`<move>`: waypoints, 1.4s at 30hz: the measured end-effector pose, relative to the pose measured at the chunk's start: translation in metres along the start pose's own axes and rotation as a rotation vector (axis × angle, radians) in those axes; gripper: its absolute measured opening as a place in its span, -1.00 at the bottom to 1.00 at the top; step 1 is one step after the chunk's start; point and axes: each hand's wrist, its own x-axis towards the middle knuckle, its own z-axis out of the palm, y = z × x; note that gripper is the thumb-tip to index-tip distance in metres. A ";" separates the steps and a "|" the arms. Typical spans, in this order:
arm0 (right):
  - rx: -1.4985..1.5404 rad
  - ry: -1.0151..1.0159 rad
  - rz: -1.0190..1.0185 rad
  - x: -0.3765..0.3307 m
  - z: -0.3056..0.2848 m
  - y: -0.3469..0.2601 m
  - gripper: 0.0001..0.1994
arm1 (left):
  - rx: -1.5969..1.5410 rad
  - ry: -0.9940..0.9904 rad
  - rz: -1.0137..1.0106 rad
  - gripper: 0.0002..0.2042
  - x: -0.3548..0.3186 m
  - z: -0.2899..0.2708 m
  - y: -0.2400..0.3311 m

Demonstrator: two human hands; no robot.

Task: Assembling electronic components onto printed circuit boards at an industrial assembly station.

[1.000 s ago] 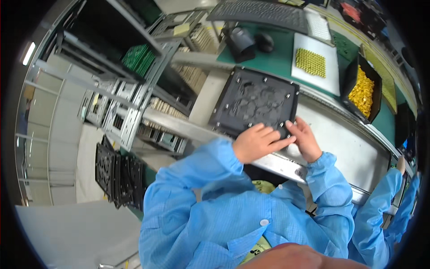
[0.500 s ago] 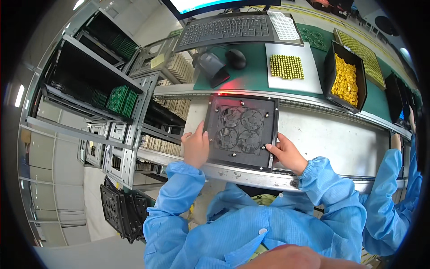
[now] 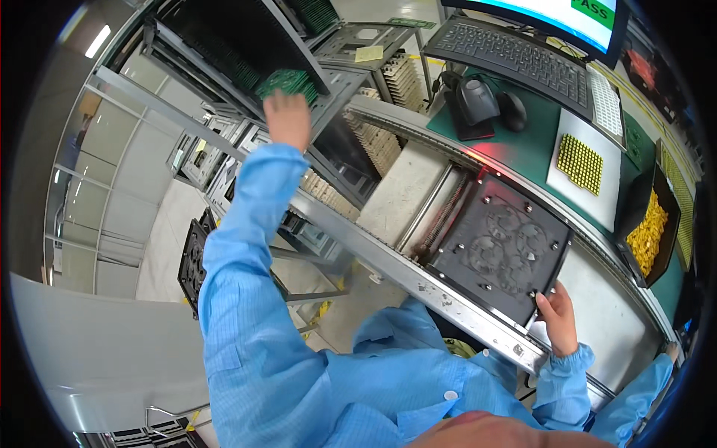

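My left hand (image 3: 287, 119) reaches up into a black slotted rack (image 3: 216, 46), its fingers apart at the near edges of several green circuit boards (image 3: 290, 84) standing there. Whether the fingertips touch a board is hard to tell. My right hand (image 3: 559, 319) grips the near right corner of a flat black fixture plate (image 3: 467, 224), thumb on top. This plate has four round cut-out shapes, with small metal studs around them. It lies across the rails of a metal conveyor (image 3: 418, 280).
Beyond the conveyor, a green mat (image 3: 523, 145) holds a scanner (image 3: 478, 101), a mouse (image 3: 512, 110), a keyboard (image 3: 515, 60) and a yellow gridded block (image 3: 580, 164). A black bin (image 3: 626, 250) contains yellow pieces. Another person's blue sleeve (image 3: 635, 396) is at the right.
My left hand has let go of the plate's left side and moved up and left to the boards in the rack. My right hand stays on the plate. The view has turned left.
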 end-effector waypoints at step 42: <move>-0.590 0.539 -0.521 0.012 0.007 -0.006 -0.66 | -1.222 0.513 0.442 -0.41 -0.047 -0.161 0.235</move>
